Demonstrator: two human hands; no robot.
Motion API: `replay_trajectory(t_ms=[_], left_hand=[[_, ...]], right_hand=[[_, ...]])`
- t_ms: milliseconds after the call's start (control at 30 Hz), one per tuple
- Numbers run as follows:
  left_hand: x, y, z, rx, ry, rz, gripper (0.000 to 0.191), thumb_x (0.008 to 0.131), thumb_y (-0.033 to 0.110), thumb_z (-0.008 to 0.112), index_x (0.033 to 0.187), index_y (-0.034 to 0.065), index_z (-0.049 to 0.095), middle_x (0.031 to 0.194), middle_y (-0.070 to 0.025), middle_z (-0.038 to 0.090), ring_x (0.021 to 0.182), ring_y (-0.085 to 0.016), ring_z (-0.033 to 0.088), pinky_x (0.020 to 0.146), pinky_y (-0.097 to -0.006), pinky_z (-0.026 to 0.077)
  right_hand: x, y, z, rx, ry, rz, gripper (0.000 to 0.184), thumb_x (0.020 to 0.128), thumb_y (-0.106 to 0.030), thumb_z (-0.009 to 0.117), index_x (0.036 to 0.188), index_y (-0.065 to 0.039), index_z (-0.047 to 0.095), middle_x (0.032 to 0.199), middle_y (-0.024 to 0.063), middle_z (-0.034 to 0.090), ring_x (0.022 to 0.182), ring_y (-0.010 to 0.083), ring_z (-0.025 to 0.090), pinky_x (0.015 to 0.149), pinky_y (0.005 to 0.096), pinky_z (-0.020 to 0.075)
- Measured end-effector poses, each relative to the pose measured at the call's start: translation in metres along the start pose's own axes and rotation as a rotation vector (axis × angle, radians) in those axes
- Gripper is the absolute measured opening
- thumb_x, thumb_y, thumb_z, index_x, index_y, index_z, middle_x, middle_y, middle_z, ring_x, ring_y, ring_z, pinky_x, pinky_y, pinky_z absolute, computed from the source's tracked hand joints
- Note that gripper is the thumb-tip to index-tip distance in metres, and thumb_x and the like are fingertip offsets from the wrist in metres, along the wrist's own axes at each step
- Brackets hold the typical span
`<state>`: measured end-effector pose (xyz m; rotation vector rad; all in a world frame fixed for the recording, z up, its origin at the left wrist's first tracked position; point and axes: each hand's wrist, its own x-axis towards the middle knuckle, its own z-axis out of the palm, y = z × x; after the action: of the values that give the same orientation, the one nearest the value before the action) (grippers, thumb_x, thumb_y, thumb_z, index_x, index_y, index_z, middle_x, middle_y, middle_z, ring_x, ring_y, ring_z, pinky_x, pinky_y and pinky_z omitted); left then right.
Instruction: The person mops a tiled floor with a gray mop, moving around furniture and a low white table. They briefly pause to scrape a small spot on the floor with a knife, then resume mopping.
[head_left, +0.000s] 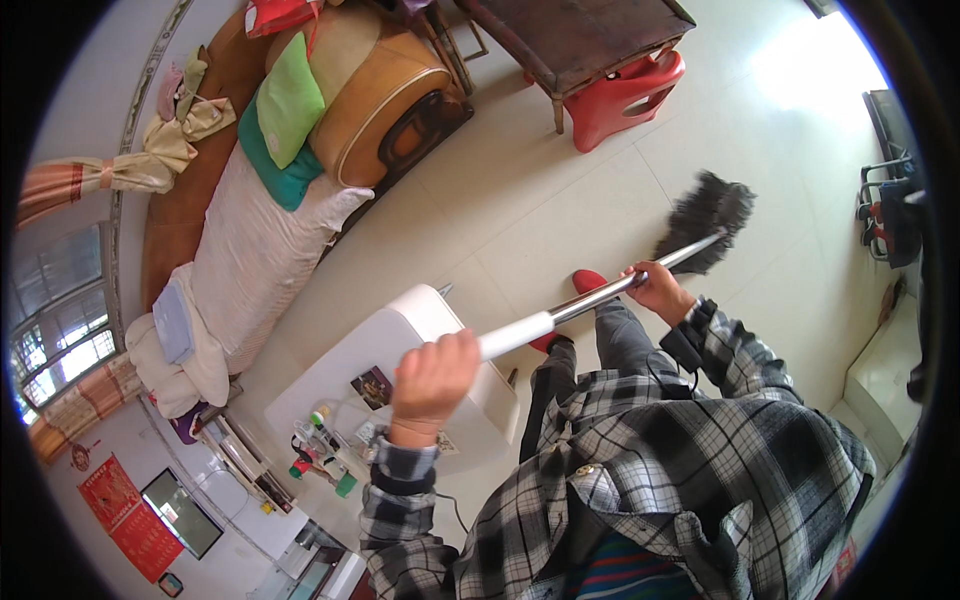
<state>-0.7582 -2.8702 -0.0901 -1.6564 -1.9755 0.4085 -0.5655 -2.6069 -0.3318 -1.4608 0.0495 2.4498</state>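
A long mop with a metal pole (592, 298) slants across the view, its dark grey, shaggy head (705, 221) on the tiled floor at the right. Around the white grip at the pole's upper end, my left hand (436, 379) is closed. Further down, near a dark collar on the metal part, my right hand (658, 291) holds the pole. The mop head's strands look slightly blurred. My red shoes (589, 281) are beneath the pole, between my two hands.
A white table (465, 409) with bottles and small items stands close on the left. Beyond it is a brown sofa (390, 97) with a pale cover and green cushions (289, 105). A dark table (577, 37) and red plastic stool (626, 101) stand ahead; a white cabinet-like piece (881, 352) is at right.
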Motion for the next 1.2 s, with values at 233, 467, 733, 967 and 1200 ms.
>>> replay_trajectory(t_ms=[233, 467, 733, 967, 1200], left_hand=[[-0.113, -0.02, -0.002, -0.121, 0.044, -0.119, 0.015, 0.076, 0.023, 0.066, 0.075, 0.0146, 0.055, 0.059, 0.0037, 0.041, 0.052, -0.011, 0.043, 0.052, -0.0251, 0.034], [-0.216, -0.062, -0.056, 0.123, 0.115, -0.3, 0.024, 0.075, 0.028, 0.069, 0.073, 0.012, 0.051, 0.063, 0.002, 0.045, 0.055, -0.011, 0.045, 0.053, -0.0234, 0.035], [-0.317, -0.064, -0.205, 0.622, 0.013, -0.44, 0.034, 0.073, 0.037, 0.072, 0.074, 0.0115, 0.05, 0.068, 0.0012, 0.051, 0.064, -0.013, 0.055, 0.06, -0.0269, 0.04], [-0.352, -0.062, -0.361, 0.734, -0.367, -0.61, 0.034, 0.076, 0.038, 0.068, 0.085, 0.0077, 0.057, 0.075, -0.0025, 0.057, 0.07, -0.017, 0.059, 0.065, -0.0306, 0.043], [-0.298, -0.123, -0.407, 0.208, -0.81, -1.126, 0.032, 0.078, 0.041, 0.063, 0.09, 0.0114, 0.063, 0.077, -0.002, 0.06, 0.067, -0.019, 0.058, 0.056, -0.0312, 0.045]], right_hand=[[-0.048, 0.041, -0.001, 0.13, 0.096, 0.029, 0.026, 0.081, -0.015, 0.054, 0.091, 0.003, 0.038, 0.08, 0.014, 0.048, 0.081, 0.026, 0.05, 0.086, 0.0472, 0.0419], [-0.068, 0.121, 0.025, -0.223, -0.086, 0.216, 0.012, 0.082, -0.008, 0.054, 0.075, -0.002, 0.047, 0.069, 0.0076, 0.053, 0.073, 0.0195, 0.054, 0.074, 0.0306, 0.0457], [-0.135, 0.217, 0.096, -0.478, -0.322, 0.661, 0.006, 0.081, -0.005, 0.05, 0.082, 0.001, 0.052, 0.088, 0.0121, 0.06, 0.09, 0.0222, 0.058, 0.083, 0.0367, 0.0485], [-0.2, 0.347, 0.182, -0.69, -0.405, 0.812, 0.006, 0.075, -0.004, 0.047, 0.074, 0.001, 0.05, 0.077, 0.0113, 0.058, 0.081, 0.0249, 0.056, 0.087, 0.0366, 0.0455], [-0.179, 0.468, 0.27, -0.844, -0.318, 1.053, 0.011, 0.073, -0.007, 0.045, 0.065, -0.001, 0.049, 0.065, 0.0122, 0.054, 0.076, 0.028, 0.056, 0.077, 0.0379, 0.0464]])
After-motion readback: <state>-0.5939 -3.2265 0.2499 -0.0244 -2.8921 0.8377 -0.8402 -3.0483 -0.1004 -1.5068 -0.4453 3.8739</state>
